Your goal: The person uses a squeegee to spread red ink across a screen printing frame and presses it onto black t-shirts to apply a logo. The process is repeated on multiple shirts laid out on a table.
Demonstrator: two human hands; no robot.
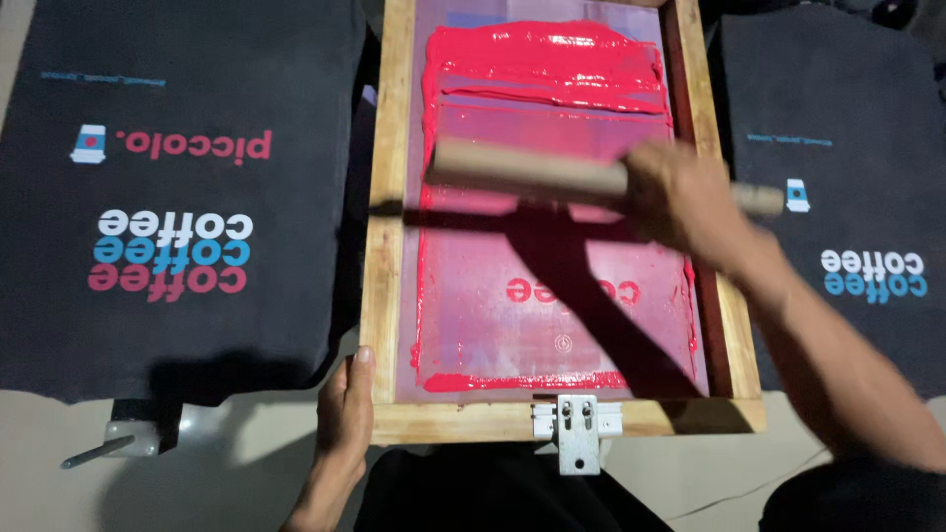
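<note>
We are pulling red ink across the mesh of the wooden-framed printing screen [387,246], which is lying at the centre of the view. By our judgement the stroke is partway through: a thick band of red ink [547,61] is sitting at twelve o'clock on the mesh, and the wooden-handled squeegee [527,172] is lying crosswise just below it. The next move is calling for even downward pressure and a level blade, drawn toward six o'clock as far as the metal hinge clamp [577,426].

Our right hand [680,202] is reaching in from four o'clock, forearm angled across the frame's right rail, fingers wrapped tight around the squeegee handle. Our left hand [345,409] is pressing flat, fingers together, against the frame's seven o'clock corner, steadying it. Printed black shirts are lying at nine o'clock [177,197] and three o'clock [838,177].
</note>
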